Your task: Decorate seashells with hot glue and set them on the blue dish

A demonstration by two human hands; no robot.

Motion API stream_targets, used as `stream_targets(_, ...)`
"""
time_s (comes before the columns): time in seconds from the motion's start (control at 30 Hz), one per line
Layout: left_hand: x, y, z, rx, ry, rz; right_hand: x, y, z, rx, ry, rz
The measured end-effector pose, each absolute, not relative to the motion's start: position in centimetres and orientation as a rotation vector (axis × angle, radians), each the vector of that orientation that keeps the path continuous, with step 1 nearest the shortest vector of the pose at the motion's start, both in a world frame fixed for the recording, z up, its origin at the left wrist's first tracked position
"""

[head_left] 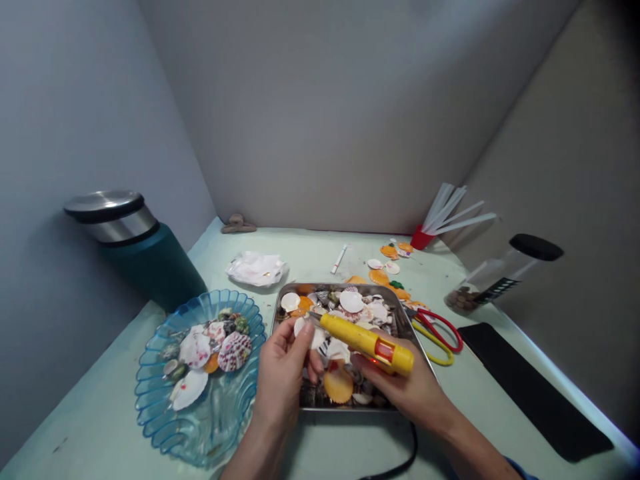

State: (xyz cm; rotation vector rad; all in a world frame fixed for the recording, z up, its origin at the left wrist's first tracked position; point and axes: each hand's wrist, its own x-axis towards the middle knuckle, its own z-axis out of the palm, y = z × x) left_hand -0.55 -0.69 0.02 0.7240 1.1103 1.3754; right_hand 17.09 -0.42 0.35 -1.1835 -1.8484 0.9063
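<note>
My right hand [400, 383] is wrapped round a yellow hot glue gun [360, 337], whose nozzle points left. Pinched between thumb and fingers of my left hand [283, 363] is a white seashell [300, 325], with the nozzle tip right beside it; whether they touch I cannot tell. Both hands are over a metal tray [353, 409] full of mixed shells. Among them lie a large white shell [351, 301] and an orange scallop shell [339, 385] near the tray's front. The glue gun's black cord [413, 453] runs out below the tray.
A blue scalloped dish [215, 427] with shells stands left, a teal bottle [150, 267] behind it. Red-and-yellow-handled scissors [443, 337], a black flat object [535, 390] and a clear jar [493, 277] lie right. Glue sticks [445, 207] stand in a red holder; orange shell pieces [380, 277] lie behind the tray.
</note>
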Motion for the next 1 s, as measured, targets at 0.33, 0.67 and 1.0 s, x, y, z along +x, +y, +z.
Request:
stream_targets(0.33, -0.47, -0.71, 0.03, 0.737, 1.116, 1.377, 16.97, -0.38, 0.81, -1.201, -1.864, 0.943)
stream_targets(0.67, -0.59, -0.62, 0.24, 0.713, 1.131, 1.405, 17.12, -0.47, 0.34, -1.103, -1.641, 1.117)
stream_targets(1.0, -0.82, -0.58, 0.70, 0.667, 1.155, 1.486, 17.20, -0.24, 0.25, -1.202, -1.838, 0.966)
